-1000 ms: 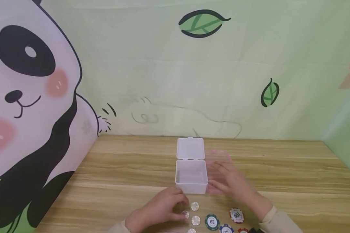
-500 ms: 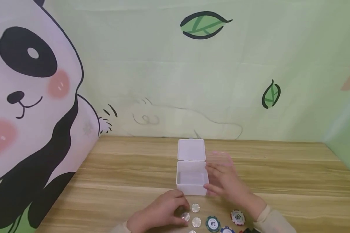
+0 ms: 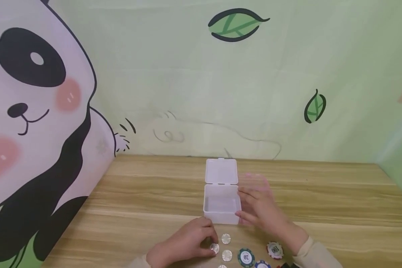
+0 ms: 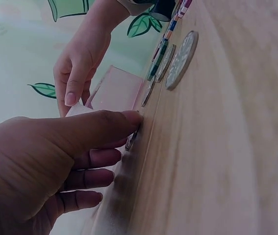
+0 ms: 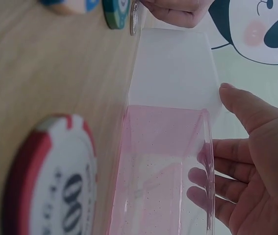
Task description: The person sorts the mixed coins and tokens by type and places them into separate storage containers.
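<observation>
My left hand (image 3: 191, 240) pinches a silver coin (image 3: 214, 248) between thumb and forefinger, low at the tabletop; in the left wrist view this coin (image 4: 131, 139) shows edge-on below the thumb. Beside it lie more silver coins (image 3: 226, 238) in a loose column. Just beyond stands a white plastic box (image 3: 221, 217) with its hinged lid (image 3: 222, 171) laid back and nothing visible inside. Fairly straight, the fingers of my right hand (image 3: 266, 210) rest against the box's right side, the thumb at its front corner. A clear pink box (image 5: 165, 132) sits next to it, partly behind that hand.
Poker chips lie at the front right: a green chip (image 3: 246, 257), a red and white chip (image 3: 275, 250) and a blue chip (image 3: 262, 264), cut off by the lower edge. A printed cloth (image 3: 174, 74) with a panda and leaves rises behind the wooden table (image 3: 147, 186).
My right hand has moved slightly left, from beside the white box to touching its right side. The left hand has stayed at the same coin, its fingers closing on it.
</observation>
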`<state>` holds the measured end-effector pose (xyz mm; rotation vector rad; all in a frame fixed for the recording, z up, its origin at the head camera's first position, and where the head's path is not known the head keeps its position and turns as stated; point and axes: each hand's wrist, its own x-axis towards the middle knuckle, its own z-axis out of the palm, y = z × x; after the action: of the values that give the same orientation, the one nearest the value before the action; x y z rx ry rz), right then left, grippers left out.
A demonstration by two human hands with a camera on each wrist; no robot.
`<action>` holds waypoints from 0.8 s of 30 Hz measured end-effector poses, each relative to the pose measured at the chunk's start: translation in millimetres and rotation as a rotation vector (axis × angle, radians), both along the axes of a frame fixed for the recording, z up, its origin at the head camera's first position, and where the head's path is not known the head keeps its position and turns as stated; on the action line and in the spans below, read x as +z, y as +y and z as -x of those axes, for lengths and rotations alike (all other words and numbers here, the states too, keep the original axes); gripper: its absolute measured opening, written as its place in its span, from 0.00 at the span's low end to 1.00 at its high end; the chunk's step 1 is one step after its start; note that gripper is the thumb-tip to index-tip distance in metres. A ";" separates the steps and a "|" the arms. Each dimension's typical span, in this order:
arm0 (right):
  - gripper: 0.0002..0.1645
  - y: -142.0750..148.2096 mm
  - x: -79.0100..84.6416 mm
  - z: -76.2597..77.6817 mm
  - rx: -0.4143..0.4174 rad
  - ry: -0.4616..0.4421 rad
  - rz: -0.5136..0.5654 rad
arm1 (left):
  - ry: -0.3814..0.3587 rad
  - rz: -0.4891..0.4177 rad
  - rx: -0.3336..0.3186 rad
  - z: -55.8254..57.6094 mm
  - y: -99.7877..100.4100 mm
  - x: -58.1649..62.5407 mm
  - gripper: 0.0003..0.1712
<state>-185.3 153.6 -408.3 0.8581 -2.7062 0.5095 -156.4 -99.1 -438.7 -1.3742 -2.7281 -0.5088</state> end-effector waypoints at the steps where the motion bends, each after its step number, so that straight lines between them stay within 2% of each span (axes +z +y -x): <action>1: 0.35 0.0 0.2 0.0 0.001 0.004 0.000 | 0.004 0.002 0.000 0.1 -0.1 -0.1 0.09; 12: 0.35 -0.7 2.2 -0.8 0.002 -0.001 -0.011 | -0.016 0.030 0.013 -1.0 0.2 4.7 0.09; 24: 0.35 0.6 1.6 -2.2 -0.008 -0.018 -0.003 | 0.044 0.048 0.000 -0.1 1.5 0.4 0.11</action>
<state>-183.1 154.2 -406.7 0.8477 -2.7266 0.5143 -156.3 -97.6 -438.4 -1.3787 -2.7227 -0.4112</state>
